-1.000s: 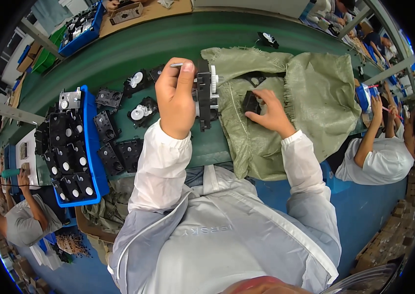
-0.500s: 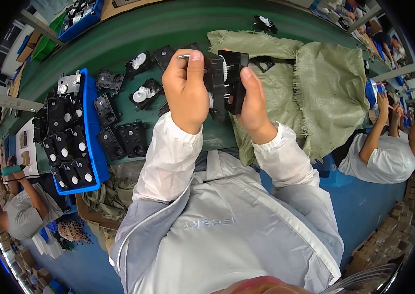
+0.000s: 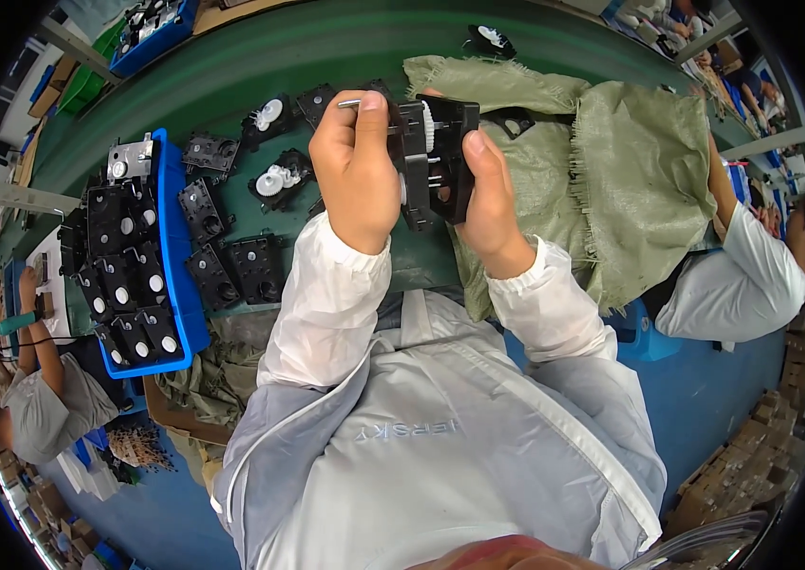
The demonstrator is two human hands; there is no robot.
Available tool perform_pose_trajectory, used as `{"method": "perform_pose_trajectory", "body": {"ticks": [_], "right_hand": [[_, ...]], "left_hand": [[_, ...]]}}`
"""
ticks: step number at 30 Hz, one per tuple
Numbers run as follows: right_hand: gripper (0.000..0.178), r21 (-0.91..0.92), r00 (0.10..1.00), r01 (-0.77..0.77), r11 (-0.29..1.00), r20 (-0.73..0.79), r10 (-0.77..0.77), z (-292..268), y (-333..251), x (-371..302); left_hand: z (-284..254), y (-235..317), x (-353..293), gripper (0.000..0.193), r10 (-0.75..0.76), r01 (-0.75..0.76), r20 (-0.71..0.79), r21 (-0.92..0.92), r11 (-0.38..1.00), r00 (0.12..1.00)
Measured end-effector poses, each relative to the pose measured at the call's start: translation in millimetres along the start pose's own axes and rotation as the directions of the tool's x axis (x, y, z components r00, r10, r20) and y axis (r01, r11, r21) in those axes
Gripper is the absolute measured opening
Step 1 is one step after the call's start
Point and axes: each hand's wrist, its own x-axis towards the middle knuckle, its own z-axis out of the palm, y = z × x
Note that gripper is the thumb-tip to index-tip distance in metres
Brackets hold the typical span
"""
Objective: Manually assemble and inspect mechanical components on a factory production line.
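Above the green tabletop [image 3: 326, 57] | left hand [image 3: 357, 185] is curling around black housing [image 3: 411, 157] | right hand [image 3: 496, 209] is pinching black cover [image 3: 460, 128] | white gear [image 3: 428, 126] is sitting mounted; housing and cover are facing, apparently unjoined, contact unclear.

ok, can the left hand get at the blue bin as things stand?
Probably not as is: the left hand is gripping the black gear housing. If freed, it likely could: the loose black housings between it and the blue bin lie low.
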Motion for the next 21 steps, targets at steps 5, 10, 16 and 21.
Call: {"method": "perform_pose_trajectory", "body": {"ticks": [5,10,16,21], "right_hand": [[0.048,-0.033,1.000,-0.019,0.999,0.001,0.019,-4,4,1],[0.048,-0.154,1.000,-0.008,0.988,-0.010,0.007,-10,13,-3],[0.048,-0.229,1.000,-0.007,0.973,0.028,0.014,-13,16,-7],[0.050,-0.262,1.000,0.018,0.965,0.017,-0.014,-18,23,-12]], "left_hand": [[0,-6,-5,0.018,0.025,-0.026,0.006,0.072,0.997,1.000],[2,-12,-11,0.018,0.036,-0.034,-0.014,0.129,0.991,0.999],[1,-9,-24,0.017,0.049,-0.043,-0.024,0.225,0.974,0.999],[0,-23,-28,0.016,0.048,-0.046,-0.006,0.204,0.978,0.999]]}}
